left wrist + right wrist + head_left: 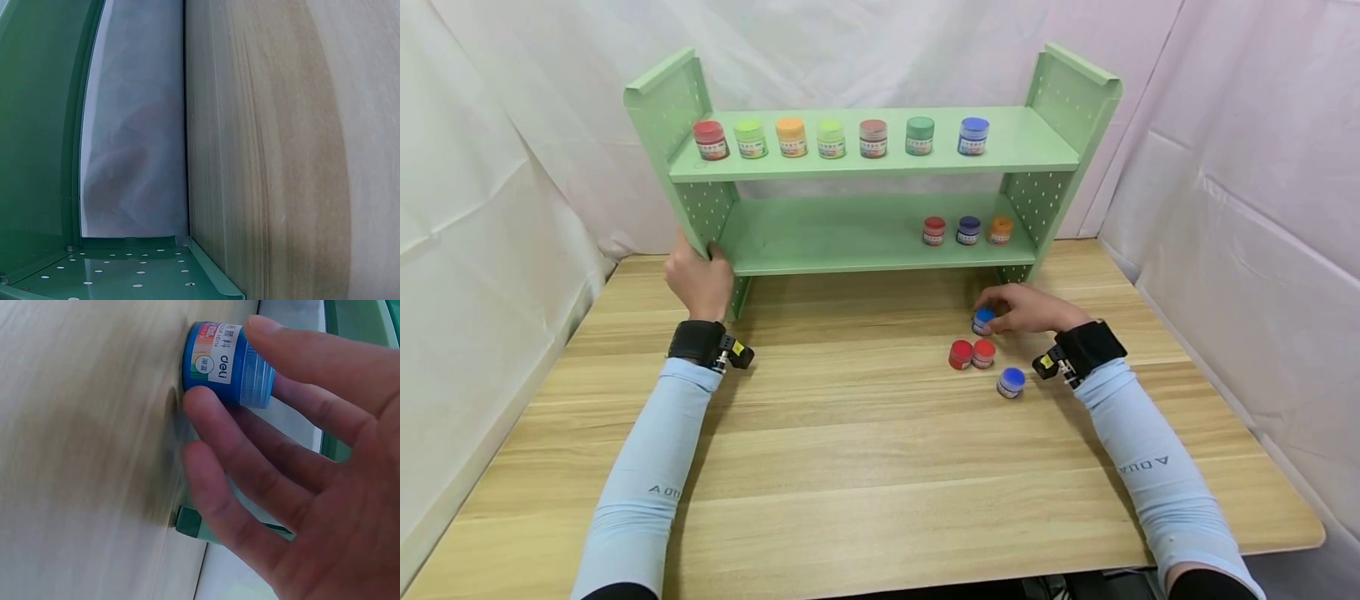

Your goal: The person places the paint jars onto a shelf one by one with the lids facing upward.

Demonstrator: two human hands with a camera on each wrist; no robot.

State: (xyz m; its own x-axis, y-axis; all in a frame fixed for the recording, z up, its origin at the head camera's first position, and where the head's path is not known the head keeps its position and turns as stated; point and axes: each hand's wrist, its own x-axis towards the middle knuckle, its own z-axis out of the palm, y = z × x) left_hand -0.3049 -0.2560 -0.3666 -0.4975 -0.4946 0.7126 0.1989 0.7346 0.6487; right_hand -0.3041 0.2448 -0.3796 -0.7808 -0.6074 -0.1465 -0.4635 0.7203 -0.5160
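Observation:
My left hand grips the lower left side panel of a green two-tier shelf; the left wrist view shows the perforated panel but not the hand. In front of the shelf's right end, my right hand pinches a blue paint jar between thumb and fingers. Its "deli" label and clear lid rim show in the right wrist view, with the jar's base close to the tabletop. Nearer me stand two red paint jars, side by side, and another blue jar.
Several paint jars line the upper tier in a row. On the lower tier's right end stand a red jar, a dark blue jar and an orange jar. White cloth hangs behind the wooden table.

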